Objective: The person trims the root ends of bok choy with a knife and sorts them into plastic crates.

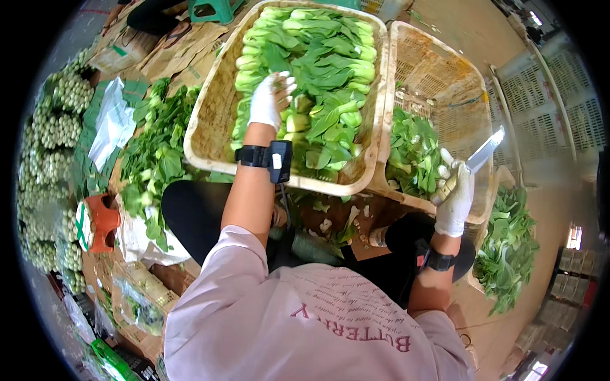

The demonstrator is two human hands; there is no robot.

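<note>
Left hand point(270, 100) open over the greens point(330, 66), knife point(486, 151) in the right hand point(456, 195)

I'm taking the full crate point(216, 124) as my landmark. The greens lie inside it in packed rows, pale stems mostly toward the side walls and leaves toward the middle. Over its left half I see the left hand in a white glove, fingers loosely spread and gripping nothing that I can make out; from this view I cannot tell whether the fingertips touch the leaves.

To the right of the full crate, above the near part of a second crate point(438, 66), the gloved right hand is closed around the knife. Its blade points up and away from the full crate; the handle is hidden from me by the fingers. Loose leaves point(410, 149) lie in that second crate, just beside the full one.

Left of the full crate I have a leafy heap point(159, 149), with a white plastic sheet point(109, 127) beyond it and a red stool point(101, 222) nearer the wearer.
</note>
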